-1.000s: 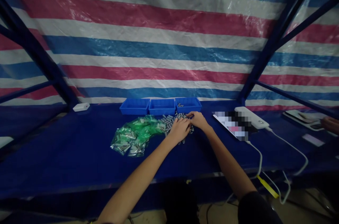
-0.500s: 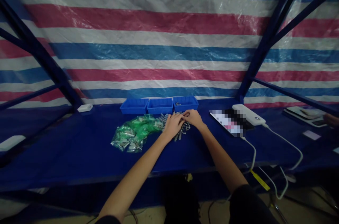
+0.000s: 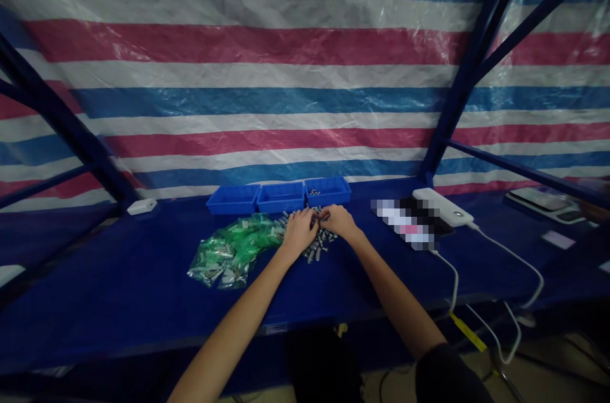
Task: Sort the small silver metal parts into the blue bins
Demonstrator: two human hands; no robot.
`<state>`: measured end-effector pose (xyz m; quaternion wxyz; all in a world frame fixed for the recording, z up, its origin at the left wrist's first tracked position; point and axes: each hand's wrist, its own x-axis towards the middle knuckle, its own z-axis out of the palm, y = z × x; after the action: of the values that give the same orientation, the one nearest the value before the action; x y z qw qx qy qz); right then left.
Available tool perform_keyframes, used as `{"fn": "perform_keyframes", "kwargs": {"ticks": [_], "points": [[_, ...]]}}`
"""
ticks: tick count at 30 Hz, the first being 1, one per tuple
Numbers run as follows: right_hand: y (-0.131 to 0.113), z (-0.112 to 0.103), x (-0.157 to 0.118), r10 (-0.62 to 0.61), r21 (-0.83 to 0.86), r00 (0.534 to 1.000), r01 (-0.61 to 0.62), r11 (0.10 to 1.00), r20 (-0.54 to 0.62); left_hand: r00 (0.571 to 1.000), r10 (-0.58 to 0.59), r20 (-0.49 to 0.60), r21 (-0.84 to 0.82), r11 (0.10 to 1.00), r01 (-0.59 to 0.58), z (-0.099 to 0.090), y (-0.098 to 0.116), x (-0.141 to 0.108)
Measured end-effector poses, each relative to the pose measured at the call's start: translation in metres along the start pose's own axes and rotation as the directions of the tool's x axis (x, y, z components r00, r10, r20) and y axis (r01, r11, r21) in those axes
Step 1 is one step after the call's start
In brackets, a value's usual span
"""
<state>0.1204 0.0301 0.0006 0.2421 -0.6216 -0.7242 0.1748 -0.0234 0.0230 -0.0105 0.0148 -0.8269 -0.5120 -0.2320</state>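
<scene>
My left hand (image 3: pixel 299 232) is over the left part of a pile of small metal parts (image 3: pixel 314 253), some like screws, some like short grey cylinders. Its fingers are bent down and closed; whatever is in them is too small to make out. My right hand (image 3: pixel 340 222) is beside it over the same pile, fingers curled in a pinch, its tips close to the left thumb. Left of my hands lie clear plastic bags (image 3: pixel 229 250) with green and small metal pieces inside. Behind the pile, the right blue bin (image 3: pixel 328 182) has a few small metal pieces in it.
Two more blue bins (image 3: pixel 233 199) stand left of it in a row. To the right lie a phone (image 3: pixel 405 225) and a white power bank (image 3: pixel 441 207) with white cables. A small white box (image 3: pixel 142 206) sits at the back left. Blue frame posts flank the striped sheet (image 3: pixel 267 98).
The view has shifted slightly, so table items appear a little lower and further left. My hands stay over the pile, with small changes in the fingers.
</scene>
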Motion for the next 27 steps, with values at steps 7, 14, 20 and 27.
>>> {"fn": "perform_keyframes", "kwargs": {"ticks": [7,14,20,27], "points": [[0.005,0.004,0.003,0.126,0.090,0.991,-0.121,0.989,-0.052,0.994,0.070,0.089,0.014,0.997,-0.071,0.001,-0.004,0.003],[0.020,0.011,0.013,0.033,0.165,0.988,-0.007,0.986,-0.153,0.988,0.092,0.125,0.018,0.995,-0.095,0.003,-0.006,0.004],[0.024,0.019,0.017,0.023,0.220,0.978,0.024,0.975,-0.206,0.993,0.098,0.069,-0.009,0.995,-0.098,0.003,-0.007,0.005],[0.017,0.012,0.017,0.010,0.283,0.972,0.059,0.957,-0.237,1.000,0.005,-0.013,0.011,1.000,-0.004,0.001,-0.006,0.005]]}}
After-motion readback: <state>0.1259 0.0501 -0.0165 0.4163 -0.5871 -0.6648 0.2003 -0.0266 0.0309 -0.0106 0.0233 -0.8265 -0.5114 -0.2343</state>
